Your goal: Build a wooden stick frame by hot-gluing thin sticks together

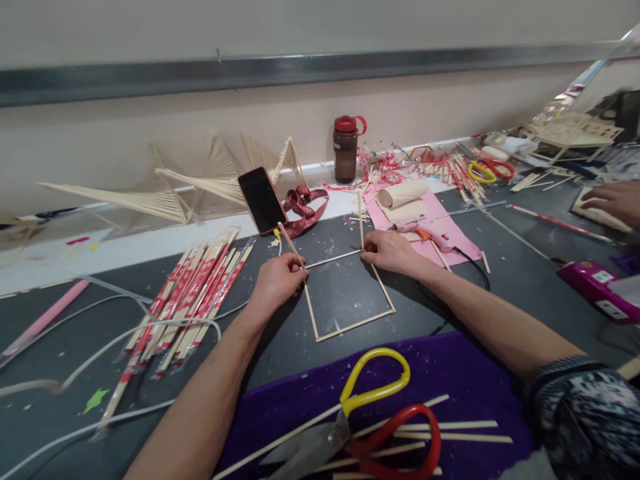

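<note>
A square frame of thin wooden sticks lies on the dark tabletop in front of me. My left hand pinches the frame's upper left corner, where one stick juts up and back toward a phone. My right hand is closed on the upper right corner, where the cross stick meets another long stick pointing away from me. A pink glue gun lies just behind my right hand on pink paper.
Large scissors with yellow and red handles lie with loose sticks on a purple cloth at the near edge. Wrapped chopsticks are piled at the left. A phone, bottle and stick models line the wall. Another person's hand rests at far right.
</note>
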Demonstrator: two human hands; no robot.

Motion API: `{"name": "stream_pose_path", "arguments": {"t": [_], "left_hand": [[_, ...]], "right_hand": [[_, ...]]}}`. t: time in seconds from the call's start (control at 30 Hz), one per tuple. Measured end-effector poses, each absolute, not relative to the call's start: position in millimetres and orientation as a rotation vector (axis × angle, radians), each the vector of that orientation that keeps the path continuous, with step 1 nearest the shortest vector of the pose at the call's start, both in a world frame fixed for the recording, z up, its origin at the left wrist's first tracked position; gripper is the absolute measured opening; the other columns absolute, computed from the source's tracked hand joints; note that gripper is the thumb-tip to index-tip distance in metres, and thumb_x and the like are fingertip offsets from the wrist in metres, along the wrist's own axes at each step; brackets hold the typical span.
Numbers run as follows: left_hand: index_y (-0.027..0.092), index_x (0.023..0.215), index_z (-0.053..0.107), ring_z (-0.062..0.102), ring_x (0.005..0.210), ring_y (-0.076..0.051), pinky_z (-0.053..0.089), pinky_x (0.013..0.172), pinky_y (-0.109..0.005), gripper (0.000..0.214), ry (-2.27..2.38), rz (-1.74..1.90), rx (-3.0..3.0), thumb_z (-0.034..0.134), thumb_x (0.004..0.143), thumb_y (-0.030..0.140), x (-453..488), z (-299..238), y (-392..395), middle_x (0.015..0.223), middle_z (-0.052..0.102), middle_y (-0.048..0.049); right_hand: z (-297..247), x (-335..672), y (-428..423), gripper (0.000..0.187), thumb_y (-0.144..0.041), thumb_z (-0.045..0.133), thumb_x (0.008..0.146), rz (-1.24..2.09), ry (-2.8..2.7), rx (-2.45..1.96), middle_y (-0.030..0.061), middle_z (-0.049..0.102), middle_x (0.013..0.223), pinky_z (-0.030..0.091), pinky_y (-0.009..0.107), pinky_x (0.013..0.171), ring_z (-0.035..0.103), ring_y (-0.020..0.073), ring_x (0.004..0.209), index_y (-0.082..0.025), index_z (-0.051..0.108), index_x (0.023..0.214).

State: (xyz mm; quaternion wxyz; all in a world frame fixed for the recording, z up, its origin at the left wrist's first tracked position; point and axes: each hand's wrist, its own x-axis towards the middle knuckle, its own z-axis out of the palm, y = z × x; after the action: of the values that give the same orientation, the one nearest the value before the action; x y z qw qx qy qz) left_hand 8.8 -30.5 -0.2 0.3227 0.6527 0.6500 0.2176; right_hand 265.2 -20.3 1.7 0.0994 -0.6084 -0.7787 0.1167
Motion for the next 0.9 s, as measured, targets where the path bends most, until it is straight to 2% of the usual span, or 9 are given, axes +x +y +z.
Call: {"name": "stream_pose_path", "arguments": {"t": [0.2, 0.33, 0.57, 0.77, 0.9], "left_hand": [[0.02, 0.092, 0.064, 0.058, 0.049, -0.012, 0.045, 0.045, -0.02, 0.023, 1.701, 0.545, 1.728, 0.055, 0.071, 0.024, 5.2, -0.4, -30.3, 0.062, 0.06, 0.0016], [0.02, 0.088, 0.065, 0.058, 0.05, -0.012, 0.045, 0.049, -0.021, 0.021, 1.745, 0.506, 1.787, 0.058, 0.07, 0.028, 7.8, 1.4, -30.4, 0.064, 0.064, 0.0002], [0.021, 0.085, 0.067, 0.062, 0.062, -0.016, 0.046, 0.06, -0.024, 0.022, 1.838, 0.432, 1.893, 0.058, 0.069, 0.034, 13.5, 5.8, -29.7, 0.069, 0.068, -0.0007], [0.021, 0.075, 0.067, 0.064, 0.072, -0.016, 0.047, 0.066, -0.024, 0.02, 1.843, 0.399, 1.95, 0.055, 0.069, 0.035, 13.4, 10.0, -31.8, 0.083, 0.071, -0.0012], [0.021, 0.079, 0.067, 0.065, 0.071, -0.016, 0.048, 0.066, -0.024, 0.021, 1.841, 0.405, 1.958, 0.055, 0.07, 0.035, 11.9, 9.8, -32.5, 0.078, 0.071, -0.0002]], "right_hand": [[-3.2, 267.1, -19.1, 0.019, -0.032, 0.054, 0.078, 0.376, -2.272, -1.787, 0.0016, 0.068, 0.086, 0.038, 0.022, 0.064, 0.061, 0.0148, 0.078, -0.019, 0.062, 0.09], [-5.4, 267.1, -18.3, 0.018, -0.032, 0.054, 0.077, 0.35, -2.259, -1.775, 0.0018, 0.068, 0.085, 0.037, 0.023, 0.063, 0.06, 0.0152, 0.077, -0.02, 0.062, 0.087], [-7.5, 266.0, -17.2, 0.016, -0.032, 0.053, 0.078, 0.348, -2.244, -1.775, 0.002, 0.068, 0.085, 0.037, 0.022, 0.064, 0.06, 0.0148, 0.076, -0.02, 0.061, 0.085], [-9.0, 266.6, -16.7, 0.017, -0.034, 0.054, 0.079, 0.356, -2.249, -1.783, 0.0015, 0.068, 0.084, 0.037, 0.022, 0.061, 0.061, 0.0145, 0.075, -0.021, 0.061, 0.086], [-9.9, 266.7, -16.2, 0.015, -0.033, 0.053, 0.079, 0.354, -2.258, -1.773, 0.0007, 0.068, 0.082, 0.038, 0.021, 0.062, 0.061, 0.0139, 0.075, -0.022, 0.062, 0.085]]}}
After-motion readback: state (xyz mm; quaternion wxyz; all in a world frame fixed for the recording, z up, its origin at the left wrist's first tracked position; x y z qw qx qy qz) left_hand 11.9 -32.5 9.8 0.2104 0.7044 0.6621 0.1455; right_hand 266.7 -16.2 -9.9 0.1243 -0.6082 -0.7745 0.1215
